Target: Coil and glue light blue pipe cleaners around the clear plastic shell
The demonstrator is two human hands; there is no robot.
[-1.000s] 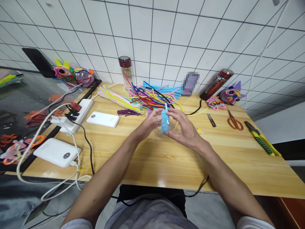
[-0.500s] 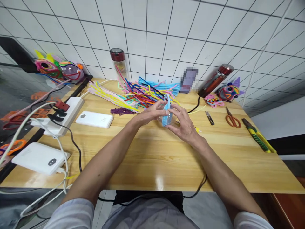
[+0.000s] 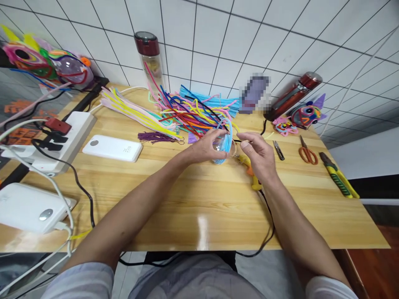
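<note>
A clear plastic ball with a light blue pipe cleaner running round it sits in my left hand. The fingers and thumb of that hand press on the ball's left side, and a loop of the blue strip sticks up above it. Just to the right, my right hand is off the ball, its fingers half bent and nothing seen between them. Partly behind the right hand lies a yellow glue gun on the table, its cord trailing toward the front edge.
Behind the ball lies a heap of coloured pipe cleaners. Small snips, orange-handled scissors and pliers lie at right. A white power bank and a power strip with cables are at left. A flask stands behind.
My right hand has let go of the ball and moved right, bringing the glue gun into view. My left hand keeps the ball. The camera view has shifted slightly.
</note>
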